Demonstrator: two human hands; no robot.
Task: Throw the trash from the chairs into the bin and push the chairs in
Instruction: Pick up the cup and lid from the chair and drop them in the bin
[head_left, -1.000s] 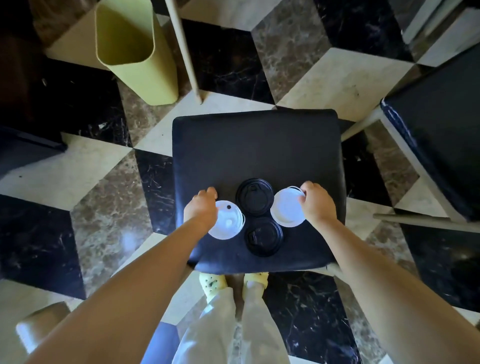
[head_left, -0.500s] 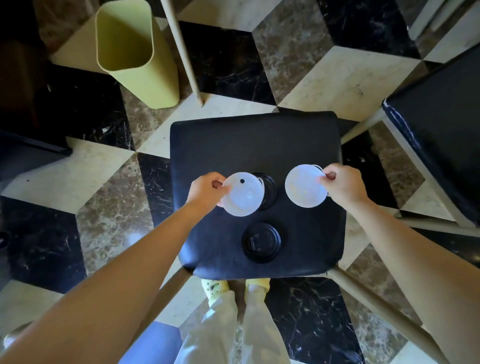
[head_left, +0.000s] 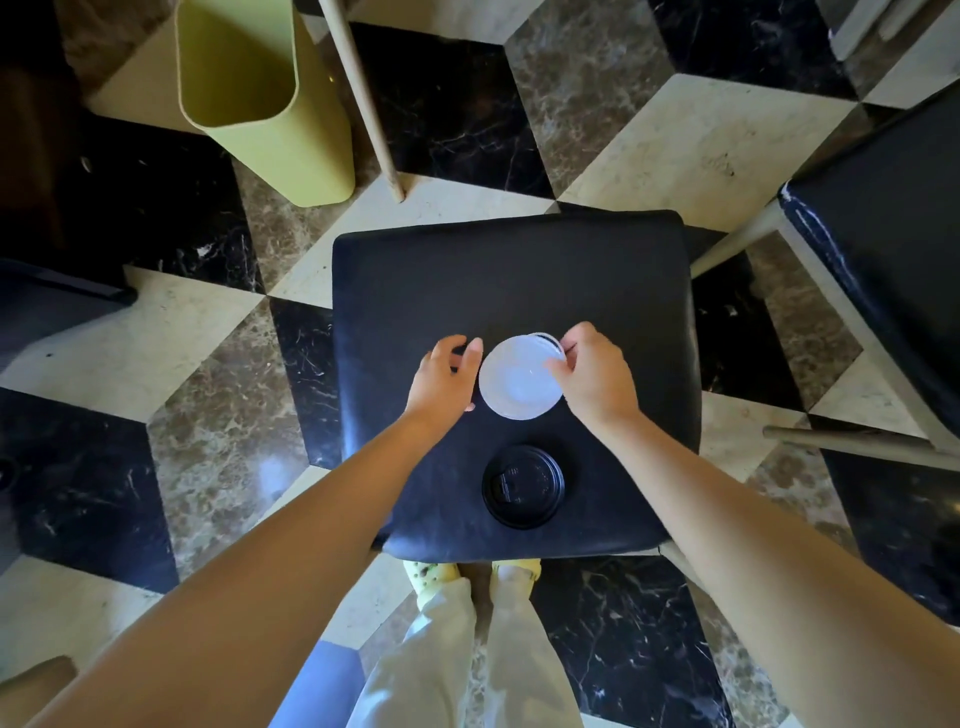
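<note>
A black padded chair seat (head_left: 519, 270) fills the middle of the view. Above it my right hand (head_left: 597, 382) pinches a white plastic cup lid (head_left: 517, 382) by its right edge; a second white rim shows just behind it, so two lids look stacked. My left hand (head_left: 441, 382) is beside the lid's left edge, fingers loosely spread and gripping nothing. One black cup lid (head_left: 522, 486) lies flat on the seat near its front edge. The other black lid is hidden under the white lids. The yellow-green bin (head_left: 260, 104) stands open on the floor at the far left.
A thin wooden leg (head_left: 366, 98) slants down to the floor between the bin and the chair. A second black chair (head_left: 888, 223) with pale legs stands close on the right. Dark furniture (head_left: 47, 208) lines the left edge. My feet are at the seat's front edge.
Each hand held one white lid apart; they came together over the seat. Both white lids now sit in my right hand, and my left hand has let go.
</note>
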